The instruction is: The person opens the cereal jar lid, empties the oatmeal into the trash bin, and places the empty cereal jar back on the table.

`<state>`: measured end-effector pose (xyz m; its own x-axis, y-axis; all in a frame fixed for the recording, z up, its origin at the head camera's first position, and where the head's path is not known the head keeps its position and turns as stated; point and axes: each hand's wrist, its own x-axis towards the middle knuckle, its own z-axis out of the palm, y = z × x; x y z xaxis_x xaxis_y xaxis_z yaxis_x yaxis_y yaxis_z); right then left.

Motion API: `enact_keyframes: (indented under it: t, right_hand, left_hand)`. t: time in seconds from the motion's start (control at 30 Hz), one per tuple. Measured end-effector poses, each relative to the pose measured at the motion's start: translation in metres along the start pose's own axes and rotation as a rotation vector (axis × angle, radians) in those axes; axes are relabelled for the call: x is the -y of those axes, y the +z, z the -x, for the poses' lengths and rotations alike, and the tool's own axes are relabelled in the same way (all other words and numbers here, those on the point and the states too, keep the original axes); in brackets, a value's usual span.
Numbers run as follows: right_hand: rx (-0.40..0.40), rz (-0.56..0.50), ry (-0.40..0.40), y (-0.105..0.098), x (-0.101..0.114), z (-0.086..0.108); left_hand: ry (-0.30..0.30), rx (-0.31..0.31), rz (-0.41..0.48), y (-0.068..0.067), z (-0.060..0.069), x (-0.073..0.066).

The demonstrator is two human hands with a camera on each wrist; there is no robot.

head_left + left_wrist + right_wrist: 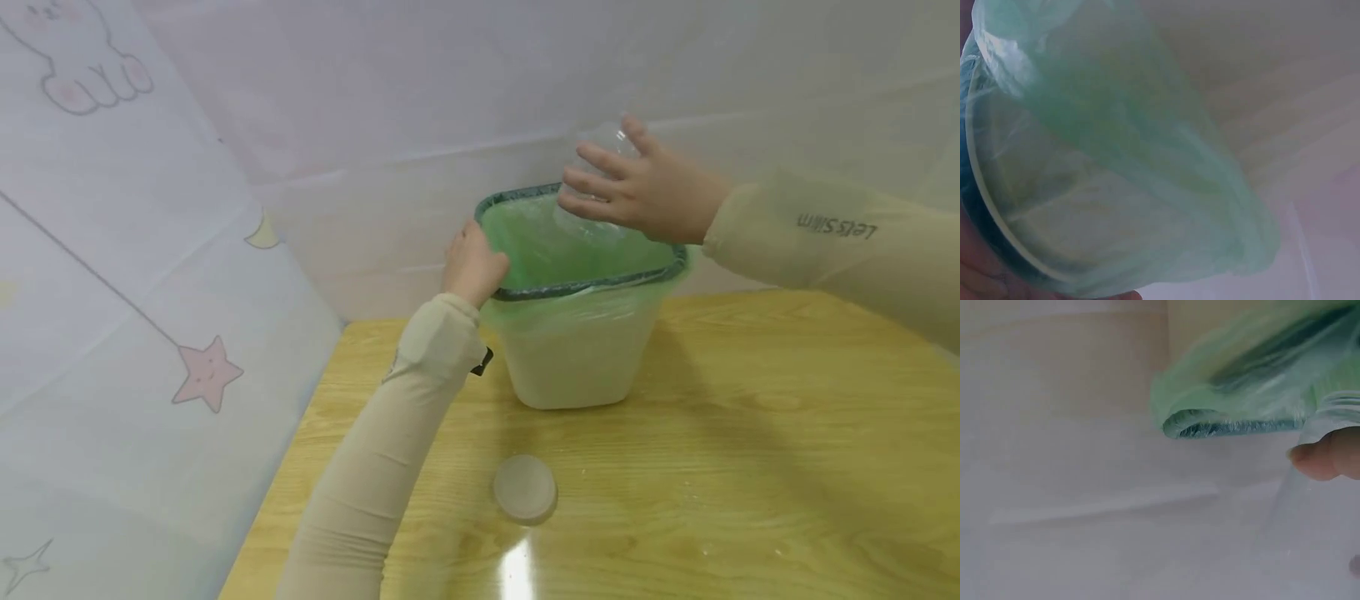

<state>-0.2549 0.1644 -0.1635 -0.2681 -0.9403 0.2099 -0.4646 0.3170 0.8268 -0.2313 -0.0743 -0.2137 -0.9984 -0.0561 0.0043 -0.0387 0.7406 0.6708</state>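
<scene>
A white bin (573, 367) lined with a thin green plastic bag (536, 242) stands on the table, a dark green ring around its rim. My left hand (474, 265) grips the left side of that rim. Over the bin's opening, my right hand (648, 185) holds a clear plastic jar (609, 137) with fingers spread across it. In the right wrist view the thumb lies against the jar (1291, 512), whose threaded neck points toward the bag. Whether anything is inside the jar I cannot tell. The left wrist view shows the bag's loose edge (1147, 150) hanging outside the bin.
A round pale lid (524, 488) lies on the wood-grain table (787, 433) in front of the bin. Behind the bin is a pale sheet wall (390, 100). Another wall with cartoon drawings, including a pink star (209, 374), borders the table on the left.
</scene>
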Motion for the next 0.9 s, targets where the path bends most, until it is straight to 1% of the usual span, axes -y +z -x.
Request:
enact_keyframes:
  t: [0.1,0.17,0.2,0.27,0.4,0.47,0.57,0.63,0.7,0.8,0.9]
  right_hand:
    - [-0.091,-0.049,0.076,0.002,-0.002,-0.001]
    - [-0.117,-0.063,0.113,0.001,-0.002,-0.001]
    - [-0.115,-0.084,0.128,-0.001,0.0,-0.001]
    - [-0.131,-0.162,0.173,-0.004,0.003,0.001]
    - [-0.185,-0.331,0.339,-0.009,0.008,0.005]
    - [-0.186,-0.379,0.413,-0.012,0.009,0.008]
    - [-0.145,-0.454,0.538,-0.017,0.01,0.013]
    - [-0.123,-0.534,0.639,-0.021,0.01,0.017]
    - [-0.119,-0.612,0.736,-0.024,0.011,0.021]
    - [-0.159,-0.727,0.848,-0.027,0.012,0.028]
    - [-0.185,-0.783,0.921,-0.03,0.014,0.034]
  left_hand:
    - [0.004,0.006,0.001,-0.001,0.0,0.0]
    - [0.011,0.009,-0.001,-0.001,0.001,0.0]
    - [0.014,0.014,-0.006,-0.001,0.001,0.0]
    - [0.023,0.02,-0.014,0.0,0.001,0.0]
    - [0.037,0.027,-0.031,0.001,0.002,0.001]
    - [0.044,0.029,-0.029,0.001,0.003,0.001]
    - [0.051,0.025,-0.018,0.001,0.005,0.001]
    - [0.056,0.024,-0.01,0.001,0.005,0.002]
    - [0.062,0.025,-0.003,0.001,0.006,0.003]
    - [0.071,0.028,0.012,0.0,0.006,0.006]
    - [0.077,0.026,0.021,-0.001,0.007,0.007]
